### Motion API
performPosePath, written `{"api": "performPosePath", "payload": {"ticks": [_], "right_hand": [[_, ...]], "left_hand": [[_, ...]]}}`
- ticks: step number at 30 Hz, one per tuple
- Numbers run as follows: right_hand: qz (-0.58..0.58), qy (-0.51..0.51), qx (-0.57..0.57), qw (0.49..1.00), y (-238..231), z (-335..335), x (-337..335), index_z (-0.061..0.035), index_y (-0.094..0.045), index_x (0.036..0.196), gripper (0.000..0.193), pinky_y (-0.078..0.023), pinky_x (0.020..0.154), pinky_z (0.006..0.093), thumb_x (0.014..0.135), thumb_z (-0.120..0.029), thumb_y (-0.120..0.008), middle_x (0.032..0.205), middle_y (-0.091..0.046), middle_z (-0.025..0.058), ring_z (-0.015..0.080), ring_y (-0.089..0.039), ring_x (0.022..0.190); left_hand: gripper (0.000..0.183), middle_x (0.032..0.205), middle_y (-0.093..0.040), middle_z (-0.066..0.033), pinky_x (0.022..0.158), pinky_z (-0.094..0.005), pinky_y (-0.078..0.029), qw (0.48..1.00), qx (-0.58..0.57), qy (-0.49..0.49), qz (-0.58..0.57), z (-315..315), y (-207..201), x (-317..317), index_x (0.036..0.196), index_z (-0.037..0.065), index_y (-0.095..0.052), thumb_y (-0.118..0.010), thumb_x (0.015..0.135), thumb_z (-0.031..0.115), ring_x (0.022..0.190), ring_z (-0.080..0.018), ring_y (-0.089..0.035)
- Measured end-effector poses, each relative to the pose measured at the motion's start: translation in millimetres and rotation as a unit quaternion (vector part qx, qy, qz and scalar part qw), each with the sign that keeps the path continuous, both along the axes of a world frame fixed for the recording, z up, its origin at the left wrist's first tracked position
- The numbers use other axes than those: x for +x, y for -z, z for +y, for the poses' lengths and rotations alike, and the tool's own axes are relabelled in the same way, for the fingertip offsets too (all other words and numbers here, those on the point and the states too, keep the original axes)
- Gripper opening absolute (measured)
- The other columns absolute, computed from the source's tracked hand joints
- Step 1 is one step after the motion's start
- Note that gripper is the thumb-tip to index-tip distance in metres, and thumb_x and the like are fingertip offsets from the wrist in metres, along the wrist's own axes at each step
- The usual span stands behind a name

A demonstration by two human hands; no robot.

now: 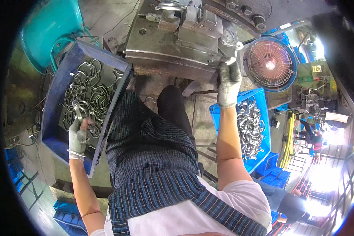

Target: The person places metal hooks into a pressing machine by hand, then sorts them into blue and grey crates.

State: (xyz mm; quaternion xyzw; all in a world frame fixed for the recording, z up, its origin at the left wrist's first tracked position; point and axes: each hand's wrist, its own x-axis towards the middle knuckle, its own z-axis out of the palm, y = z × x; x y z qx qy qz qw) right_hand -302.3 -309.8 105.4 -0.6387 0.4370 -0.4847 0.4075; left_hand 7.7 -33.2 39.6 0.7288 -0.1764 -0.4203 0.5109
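Observation:
My left hand (78,137), in a pale glove, reaches into the dark blue bin (57,118) on my left. Its fingers close on a curved metal piece (78,110) that points up over a loose heap of bent metal pieces (92,84). On the right, my right hand (229,84) is raised beside the machine's near corner, its glove darkened at the fingers. It grips a shiny metal part (231,61) with a looped end; the fingers hide the rest. The metal die block (198,33) stands on the machine bed (165,59) ahead of me.
A light blue bin (268,129) full of shiny metal parts (249,129) stands right of my forearm. Beyond it is a round fan (270,65) with a wire guard. A teal chair (53,33) sits far left. Another person (287,202) is partly visible at lower right.

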Motion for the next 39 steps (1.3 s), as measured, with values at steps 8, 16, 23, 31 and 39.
{"api": "performPosePath", "payload": {"ticks": [8, 16, 23, 31, 39], "right_hand": [[-0.043, 0.034, 0.005, 0.999, 59.2, -40.3, 11.8, -0.0008, -0.055, 0.083, 0.019, -0.036, 0.054, 0.0195, 0.085, -0.019, -0.048, 0.065, -0.052, -0.0009, 0.0048, -0.041, 0.059], [0.027, 0.003, 0.011, 1.000, 49.8, -52.0, 7.5, 0.0033, -0.056, 0.083, 0.021, -0.037, 0.053, 0.0246, 0.082, -0.017, -0.051, 0.058, -0.051, 0.0058, 0.0068, -0.036, 0.058], [0.031, 0.045, -0.046, 0.997, 41.8, -47.8, 9.7, -0.0011, -0.058, 0.075, 0.019, -0.037, 0.052, 0.0223, 0.079, -0.019, -0.056, 0.057, -0.053, 0.0062, 0.0059, -0.042, 0.054], [0.162, -0.263, -0.091, 0.947, -2.8, 68.4, 74.9, -0.0025, -0.050, 0.105, 0.039, -0.045, 0.074, 0.0346, 0.066, 0.002, -0.043, 0.089, -0.056, 0.0194, 0.0354, -0.053, 0.084], [0.089, -0.105, 0.001, 0.990, 37.0, 71.1, 51.0, 0.0021, -0.051, 0.101, 0.028, -0.042, 0.058, 0.0182, 0.073, 0.004, -0.044, 0.079, -0.056, 0.0058, 0.0102, -0.053, 0.068]], "left_hand": [[0.015, 0.069, -0.055, 0.0000, 0.056, -0.0188, -0.038, 0.989, -0.019, -0.077, -0.128, -4.6, 15.1, 20.3, 0.085, 0.000, -0.058, -0.056, 0.080, 0.014, 0.062, -0.0051, -0.047], [0.020, 0.060, -0.051, 0.0035, 0.038, -0.0158, -0.026, 1.000, 0.000, 0.006, 0.003, -39.7, -24.9, -8.7, 0.085, 0.004, -0.058, -0.050, 0.083, 0.022, 0.043, -0.0018, -0.038], [0.016, 0.081, -0.060, -0.0070, 0.062, -0.0195, -0.042, 0.987, -0.091, 0.067, -0.114, -61.9, -20.2, -31.5, 0.092, -0.002, -0.056, -0.056, 0.076, 0.003, 0.072, -0.0100, -0.056], [0.017, 0.071, -0.057, -0.0174, 0.057, -0.0323, -0.044, 0.887, -0.133, 0.227, -0.379, -99.7, -60.5, -81.0, 0.078, 0.002, -0.057, -0.064, 0.063, 0.006, 0.066, -0.0313, -0.057], [0.028, 0.073, -0.057, -0.0075, 0.056, -0.0235, -0.043, 0.951, -0.217, 0.159, -0.150, -101.8, -62.0, -88.0, 0.104, 0.001, -0.050, -0.055, 0.077, 0.005, 0.058, -0.0115, -0.052]]}}
